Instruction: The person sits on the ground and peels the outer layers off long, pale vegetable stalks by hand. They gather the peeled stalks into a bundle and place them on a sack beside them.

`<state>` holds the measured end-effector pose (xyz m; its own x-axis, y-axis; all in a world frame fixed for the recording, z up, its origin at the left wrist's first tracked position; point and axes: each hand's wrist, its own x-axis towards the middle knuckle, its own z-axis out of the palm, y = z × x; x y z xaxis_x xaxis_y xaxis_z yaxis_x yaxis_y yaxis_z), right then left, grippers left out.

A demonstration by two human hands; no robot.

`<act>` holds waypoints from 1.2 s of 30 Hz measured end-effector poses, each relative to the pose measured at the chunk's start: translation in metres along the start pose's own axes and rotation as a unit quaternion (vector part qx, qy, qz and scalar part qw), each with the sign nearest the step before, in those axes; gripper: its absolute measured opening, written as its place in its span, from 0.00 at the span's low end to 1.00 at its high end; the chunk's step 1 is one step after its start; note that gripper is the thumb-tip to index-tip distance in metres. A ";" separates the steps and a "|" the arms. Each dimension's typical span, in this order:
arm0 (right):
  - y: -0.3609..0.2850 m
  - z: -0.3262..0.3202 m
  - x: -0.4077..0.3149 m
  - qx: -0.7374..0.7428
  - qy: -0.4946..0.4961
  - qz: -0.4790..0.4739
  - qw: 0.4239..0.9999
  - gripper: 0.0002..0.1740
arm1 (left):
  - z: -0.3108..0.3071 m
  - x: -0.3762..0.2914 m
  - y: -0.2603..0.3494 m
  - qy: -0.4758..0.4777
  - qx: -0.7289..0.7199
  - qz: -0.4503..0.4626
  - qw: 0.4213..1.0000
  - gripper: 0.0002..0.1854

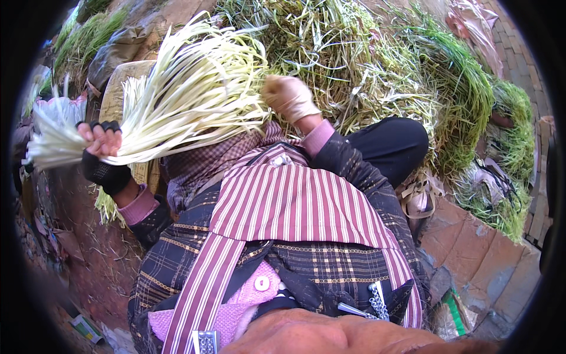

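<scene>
My left hand (101,144), in a black fingerless glove, grips a large bundle of long pale yellow-green stalks (190,101) near their whitish end. The stalks fan out to the right across my lap. My right hand (287,95), in a light thin glove, is closed at the bundle's loose tips; whether it holds some strands is hidden by its fingers and blur. Beneath the bundle is a worn yellowish board or block (117,90), with more cut pale stalks (132,93) on it. A checked cloth (194,172) lies over my leg.
A heap of dry and green leaf strands (353,57) lies ahead. Long green stalks (464,97) are piled at the right. A dark plastic sheet (119,51) lies at the upper left, flattened cardboard (477,252) at the lower right. Reddish ground (84,230) shows at the left.
</scene>
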<state>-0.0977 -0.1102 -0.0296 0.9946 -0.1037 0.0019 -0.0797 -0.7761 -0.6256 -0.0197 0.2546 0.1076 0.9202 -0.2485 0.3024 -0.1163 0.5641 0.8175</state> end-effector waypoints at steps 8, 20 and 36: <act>0.063 -0.052 0.006 0.144 0.095 0.143 0.975 0.18 | -0.021 -0.002 0.010 0.000 -0.041 0.045 0.998 0.10; -0.131 -0.063 -0.022 0.113 0.004 -0.265 0.958 0.14 | 0.059 0.008 0.011 -0.155 -0.037 0.057 0.986 0.15; -0.071 -0.088 -0.020 0.114 -0.035 -0.201 0.972 0.05 | 0.065 0.009 -0.009 -0.113 -0.065 0.054 0.990 0.13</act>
<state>-0.1175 -0.1080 0.0833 0.9448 0.2284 0.2350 0.3262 -0.5858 -0.7419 -0.0346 0.1963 0.1346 0.7965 -0.3429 0.4980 -0.1461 0.6902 0.7088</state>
